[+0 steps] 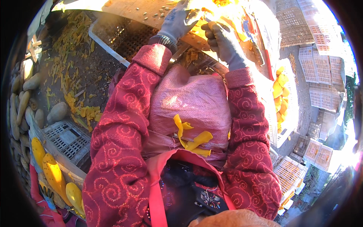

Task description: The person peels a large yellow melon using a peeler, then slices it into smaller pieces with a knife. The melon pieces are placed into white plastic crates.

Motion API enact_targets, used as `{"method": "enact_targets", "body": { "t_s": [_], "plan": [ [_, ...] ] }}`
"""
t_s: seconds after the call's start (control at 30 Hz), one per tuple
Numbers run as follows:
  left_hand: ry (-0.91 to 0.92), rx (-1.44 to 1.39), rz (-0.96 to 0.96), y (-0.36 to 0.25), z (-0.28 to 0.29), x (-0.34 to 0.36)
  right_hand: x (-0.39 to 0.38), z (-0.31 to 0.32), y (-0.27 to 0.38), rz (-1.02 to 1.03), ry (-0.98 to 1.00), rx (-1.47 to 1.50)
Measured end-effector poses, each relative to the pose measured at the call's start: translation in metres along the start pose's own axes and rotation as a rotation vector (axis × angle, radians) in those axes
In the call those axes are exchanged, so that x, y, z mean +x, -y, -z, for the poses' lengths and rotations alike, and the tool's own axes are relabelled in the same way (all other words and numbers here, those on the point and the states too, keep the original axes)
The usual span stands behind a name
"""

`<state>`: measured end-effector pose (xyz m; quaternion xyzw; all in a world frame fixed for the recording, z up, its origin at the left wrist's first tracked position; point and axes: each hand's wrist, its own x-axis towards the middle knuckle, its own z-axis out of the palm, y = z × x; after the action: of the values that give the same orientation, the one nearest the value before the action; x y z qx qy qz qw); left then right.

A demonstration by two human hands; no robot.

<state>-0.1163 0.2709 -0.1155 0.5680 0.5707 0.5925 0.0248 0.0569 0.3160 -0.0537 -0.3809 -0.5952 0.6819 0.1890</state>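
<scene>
At the table's near edge, my left hand, in a grey glove, has its fingers bent against a bright orange piece of pumpkin. Glare washes out the fingertips. My right hand, gloved the same way, is close by on the right with its fingers curled in. Whatever it grips is hidden. Both hands are over the wooden table, where pale seeds are scattered. More orange flesh lies beyond them in strong sunlight. Curled peel strips rest on the pink woven sack across my lap.
A plastic crate stands under the table's left side. Peelings litter the ground. Whole pumpkins are piled far left; peeled ones lie nearer, beside another person's gloved hand. Cut chunks fill a white crate. Crates stack right.
</scene>
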Motion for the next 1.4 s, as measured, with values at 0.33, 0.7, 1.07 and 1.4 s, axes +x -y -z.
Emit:
{"method": "enact_targets", "body": {
  "t_s": [0.33,0.7,1.07,1.4],
  "plan": [
    [0.013,0.179,0.168,0.002,-0.009,0.001,-0.018,-0.01,0.016,-0.051,-0.105,-0.133],
    [0.11,0.146,0.284,-0.013,-0.001,0.005,0.018,0.009,0.005,-0.193,0.061,0.165],
    [-0.086,-0.03,0.155,0.009,-0.014,0.009,0.02,-0.005,0.01,-0.279,0.077,-0.386],
    [-0.205,0.008,0.138,0.002,-0.011,0.012,-0.005,-0.014,0.009,0.03,-0.149,-0.521]
  ]
}}
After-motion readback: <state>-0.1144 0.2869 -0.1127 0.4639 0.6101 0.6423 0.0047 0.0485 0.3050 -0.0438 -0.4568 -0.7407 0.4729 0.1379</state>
